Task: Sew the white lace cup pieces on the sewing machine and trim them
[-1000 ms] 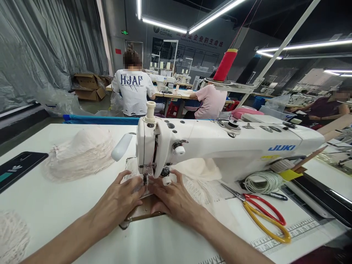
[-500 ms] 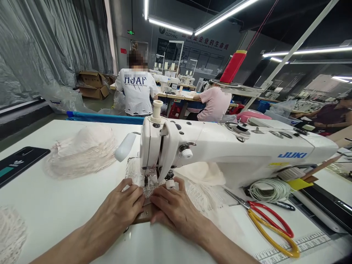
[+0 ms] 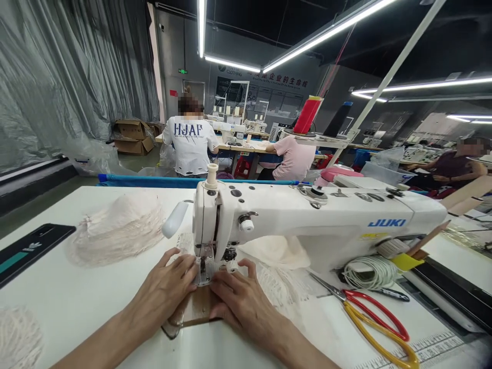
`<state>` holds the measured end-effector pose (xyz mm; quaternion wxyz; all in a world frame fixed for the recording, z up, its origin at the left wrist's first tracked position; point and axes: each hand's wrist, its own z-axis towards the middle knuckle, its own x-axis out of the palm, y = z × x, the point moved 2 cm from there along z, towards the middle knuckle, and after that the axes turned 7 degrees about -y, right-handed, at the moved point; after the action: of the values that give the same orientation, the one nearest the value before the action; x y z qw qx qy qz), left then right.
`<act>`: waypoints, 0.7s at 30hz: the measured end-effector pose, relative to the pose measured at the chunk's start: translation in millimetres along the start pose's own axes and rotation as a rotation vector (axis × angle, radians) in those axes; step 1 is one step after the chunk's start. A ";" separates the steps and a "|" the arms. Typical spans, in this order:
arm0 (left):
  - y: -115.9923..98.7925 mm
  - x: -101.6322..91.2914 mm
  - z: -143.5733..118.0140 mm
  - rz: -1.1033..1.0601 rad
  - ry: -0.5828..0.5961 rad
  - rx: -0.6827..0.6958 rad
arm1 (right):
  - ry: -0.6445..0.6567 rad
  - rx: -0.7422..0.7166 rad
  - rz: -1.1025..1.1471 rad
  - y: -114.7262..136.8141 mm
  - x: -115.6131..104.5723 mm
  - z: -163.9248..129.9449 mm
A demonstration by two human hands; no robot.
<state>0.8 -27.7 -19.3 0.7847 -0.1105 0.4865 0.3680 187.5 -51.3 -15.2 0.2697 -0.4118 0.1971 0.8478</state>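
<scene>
A white sewing machine (image 3: pixel 319 210) stands in front of me, its presser foot (image 3: pixel 203 274) between my two hands. Beside the foot on the left lies my left hand (image 3: pixel 169 279), fingers stretched forward over white lace fabric (image 3: pixel 185 242). On the other side my right hand (image 3: pixel 242 294) has bent fingers pressed together at the lace edge by the foot; their tips are partly hidden. Under the machine arm and right of this hand, more lace (image 3: pixel 280 282) is spread out. A brown plate (image 3: pixel 200 305) shows between the hands.
Scissors (image 3: pixel 346 297) with red and yellow handles lie right, near coiled cord (image 3: pixel 369 271) and a ruler (image 3: pixel 434 348). A stack of pale lace pieces (image 3: pixel 119 230) and a phone (image 3: pixel 34 251) are left; another lace piece (image 3: pixel 19 338) is nearer. Co-workers (image 3: pixel 190 143) sit ahead.
The camera view has tilted up, so the scene sits lower. The lace in front of the presser foot has moved away under it, baring more of the brown plate. My left fingers have straightened.
</scene>
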 end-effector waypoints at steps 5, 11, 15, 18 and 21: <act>2.2 -4.6 2.6 0.134 0.085 -0.093 | -0.039 0.026 0.018 1.8 1.3 3.1; -42.4 -34.7 -36.0 0.078 0.104 -0.154 | -0.101 0.087 0.085 8.2 3.4 5.0; -70.4 -61.6 -67.2 -0.112 0.035 -0.063 | -0.036 0.160 0.154 13.2 2.6 3.4; -52.5 -76.5 -60.9 -0.199 0.089 -0.235 | 0.059 0.220 0.224 20.5 -3.0 3.9; -15.3 -72.7 -40.6 -0.259 0.210 -0.526 | 0.179 0.268 0.293 34.0 -10.7 6.4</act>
<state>-35.1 -94.3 18.9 0.7151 -0.4083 0.4346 0.3648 168.2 -77.3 0.9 0.1772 -0.4130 0.3889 0.8043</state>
